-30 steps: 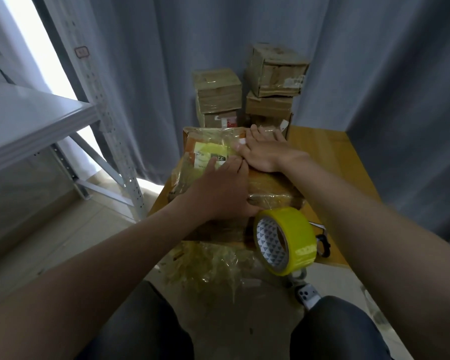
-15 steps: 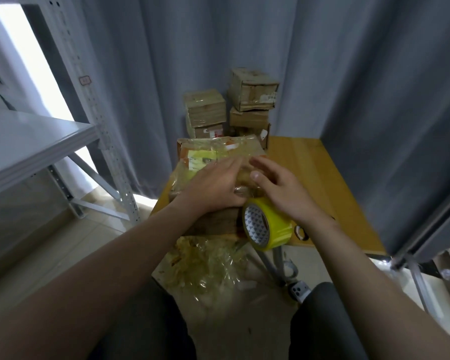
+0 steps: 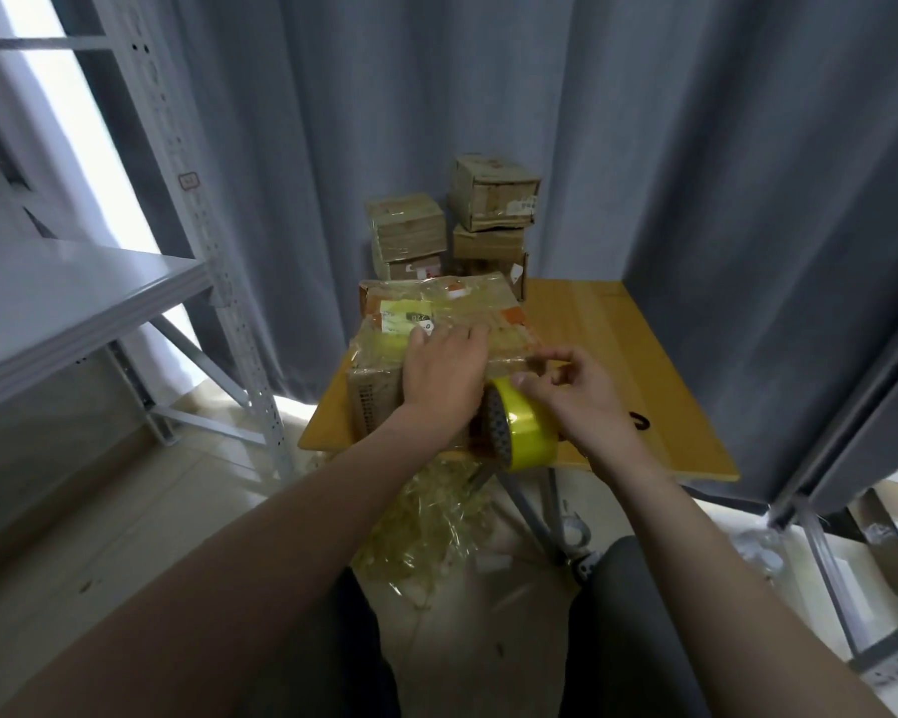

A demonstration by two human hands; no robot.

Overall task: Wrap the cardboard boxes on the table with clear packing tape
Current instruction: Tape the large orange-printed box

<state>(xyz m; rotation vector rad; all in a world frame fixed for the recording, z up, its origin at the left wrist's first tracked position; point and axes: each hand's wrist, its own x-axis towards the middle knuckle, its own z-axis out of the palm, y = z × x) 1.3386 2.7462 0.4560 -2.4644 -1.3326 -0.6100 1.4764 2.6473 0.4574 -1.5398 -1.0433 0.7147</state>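
A cardboard box [image 3: 384, 401] covered in shiny clear tape lies on the near left part of the wooden table [image 3: 618, 355]. My left hand [image 3: 444, 375] presses flat on its top, fingers spread. A roll of packing tape [image 3: 522, 432] with a yellowish look and a patterned core stands on edge at the box's near right corner. My right hand [image 3: 574, 391] rests on the roll, thumb and fingers pinching at the tape where it meets the box.
Several taped boxes [image 3: 491, 199] are stacked at the table's far left against the grey curtain [image 3: 488, 95]. A white metal shelf [image 3: 73, 298] stands to the left. Crumpled tape scraps [image 3: 426, 526] lie on the floor under the table edge. A dark small object [image 3: 638, 421] lies on the table.
My right hand left the far top of the box and came back to the tape roll. The left hand stayed on the box. The view pulled back and tilted.
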